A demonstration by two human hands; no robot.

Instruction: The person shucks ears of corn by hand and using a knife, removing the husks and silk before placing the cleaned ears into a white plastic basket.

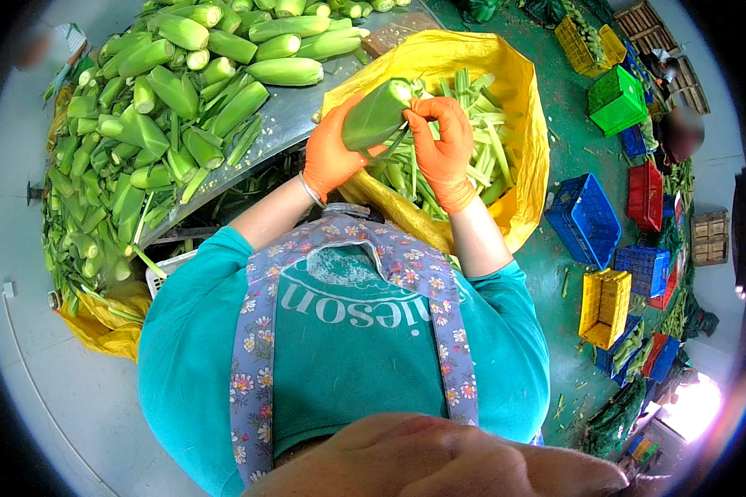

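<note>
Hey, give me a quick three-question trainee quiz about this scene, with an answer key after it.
1. Which hand grips the green-husked corn ear around its body?
2. True or false: the large heap of green-husked ears lies inside the open yellow plastic sack.
3. What shows in the sack?
a) red tomatoes
b) long pale-green plant strips
c) white bottles

Key:
1. The orange-gloved left hand; the orange-gloved right hand is near its pale cut end.
2. False; a grey metal table bears it.
3. b

I'm seeing smooth, rubbery gloves (446, 153) on the hands (331, 151), satiny corn husk (371, 120), glossy creased plastic bag (526, 141), smooth metal tabletop (294, 108), matt cloth apron (261, 331), moulded plastic crate (584, 219), rough slatted wood pallet (642, 25).
</note>
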